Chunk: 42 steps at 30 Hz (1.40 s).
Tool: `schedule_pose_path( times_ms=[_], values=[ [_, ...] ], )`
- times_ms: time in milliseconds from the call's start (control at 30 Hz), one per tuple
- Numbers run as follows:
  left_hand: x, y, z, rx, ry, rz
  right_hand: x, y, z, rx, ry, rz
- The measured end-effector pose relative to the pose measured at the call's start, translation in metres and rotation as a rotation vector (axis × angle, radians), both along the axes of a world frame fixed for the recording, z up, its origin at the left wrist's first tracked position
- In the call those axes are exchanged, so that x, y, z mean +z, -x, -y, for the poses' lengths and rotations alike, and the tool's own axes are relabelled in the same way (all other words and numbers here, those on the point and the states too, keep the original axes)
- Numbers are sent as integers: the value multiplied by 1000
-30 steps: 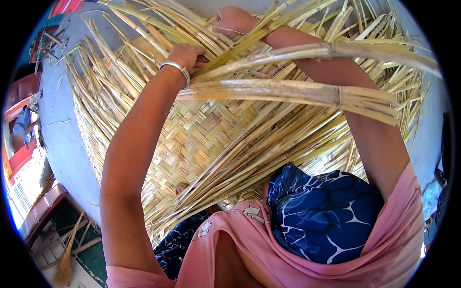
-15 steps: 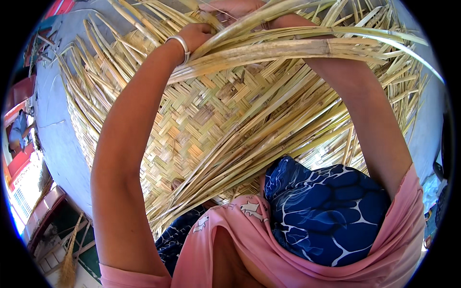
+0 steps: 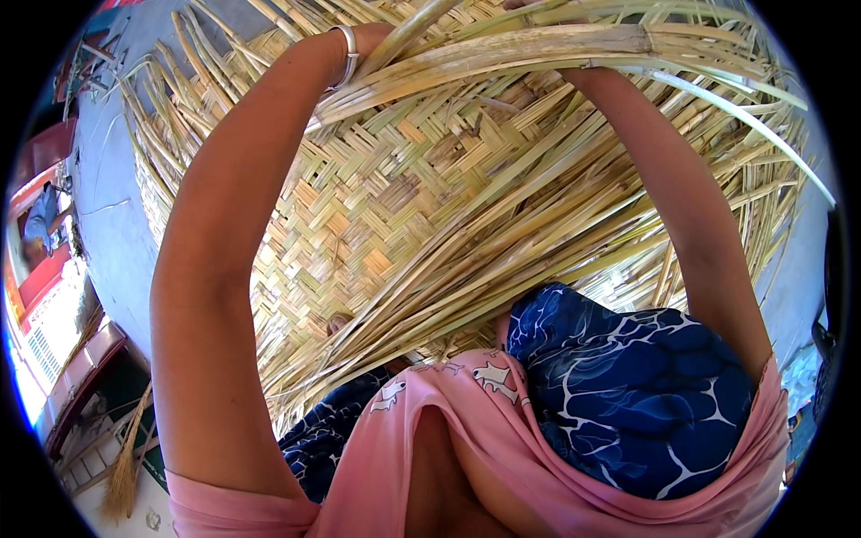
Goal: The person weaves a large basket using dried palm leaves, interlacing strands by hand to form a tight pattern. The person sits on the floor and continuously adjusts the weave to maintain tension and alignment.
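Observation:
A large mat (image 3: 350, 206) of flat split-cane strips in a slanting weave lies in front of me, its long loose ends fanning out around the edges. At its far side my left hand (image 3: 366, 43), a light bangle on the wrist, is closed round a bundle of raised cane strips (image 3: 538, 52). The bundle bows across from left to right. Beyond it, my right forearm passes behind the strips. Only a sliver of my right hand (image 3: 529, 4) shows at the top edge, and its fingers are hidden.
More loose strips (image 3: 502, 229) run slantwise over the woven part toward my lap. Grey floor (image 3: 112, 233) borders the mat. At the lower left are a broom (image 3: 124, 475) and dark red furniture (image 3: 85, 377). A person in blue (image 3: 40, 224) is at the far left.
Both hands have moved farther away, toward the top edge, and the right hand has mostly left the picture. The raised strips have shifted upward with them.

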<state>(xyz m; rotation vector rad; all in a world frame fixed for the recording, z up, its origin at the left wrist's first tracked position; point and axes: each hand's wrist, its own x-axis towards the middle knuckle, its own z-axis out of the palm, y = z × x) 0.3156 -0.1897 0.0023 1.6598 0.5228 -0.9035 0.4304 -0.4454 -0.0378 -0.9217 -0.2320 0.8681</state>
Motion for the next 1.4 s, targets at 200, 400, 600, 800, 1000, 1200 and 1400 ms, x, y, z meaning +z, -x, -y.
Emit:
schedule_pose_path(
  times_ms=[200, 400, 600, 800, 1000, 1200, 1400],
  values=[
    [32, 10, 5, -29, 63, -77, 59, 21, 19, 428, 574, 560],
    [36, 14, -8, -101, 95, -77, 47, 40, -3, 536, 173, 23],
    [49, 14, -19, -157, 2, -46, 38, 33, -20, 301, 258, -18],
    [69, 21, 0, 180, -56, 28, 30, 49, -3, 321, 247, -195],
    [51, 16, -7, 186, -64, 10, 68, 66, -5, 379, 224, -49],
    [65, 19, -6, 97, 42, 81, 28, 55, -14, 285, 293, -15],
    [76, 39, -6, 215, 160, 111, 30, 48, -24, 301, 328, -91]
  ],
)
